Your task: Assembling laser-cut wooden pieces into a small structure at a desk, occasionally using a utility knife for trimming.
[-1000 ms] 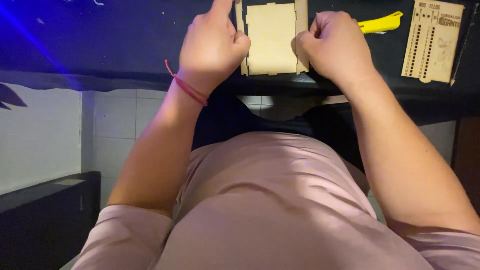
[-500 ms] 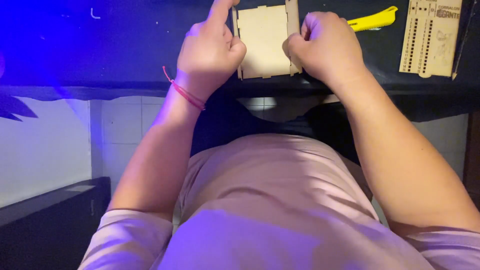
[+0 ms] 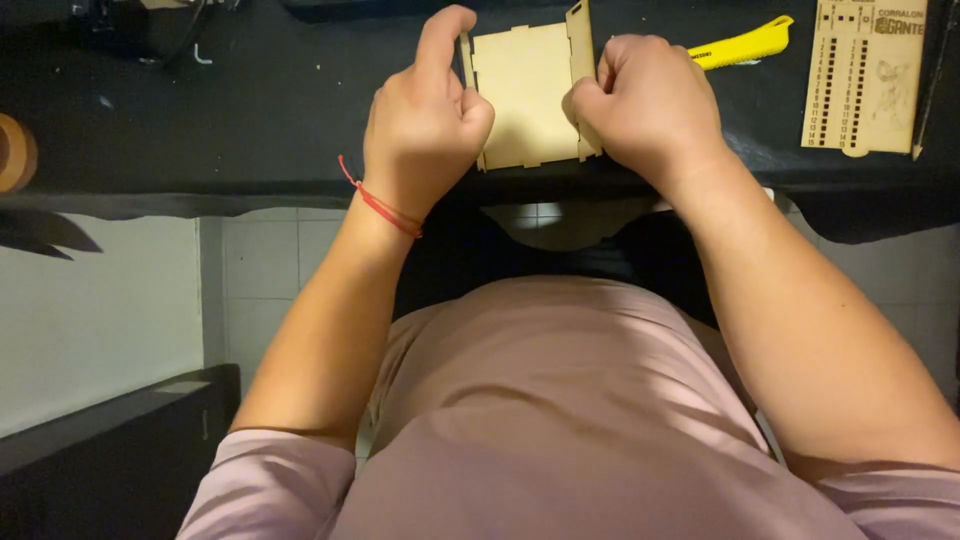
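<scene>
A pale wooden box part (image 3: 525, 90), made of thin notched plywood panels, rests on the black table (image 3: 250, 110) near its front edge. My left hand (image 3: 425, 115) grips its left side, index finger stretched up along the left panel; a red string bracelet circles that wrist. My right hand (image 3: 650, 105) is closed on the upright right side panel. Both hands press the piece from opposite sides.
A yellow utility knife (image 3: 745, 42) lies just behind my right hand. A flat wooden board with rows of small holes (image 3: 865, 75) lies at the far right. A tape roll (image 3: 12, 152) sits at the left edge. White floor tiles show below the table.
The view has shifted so the hands and box sit lower in the picture. The blue glow at the left is gone. Both hands keep their hold on the box.
</scene>
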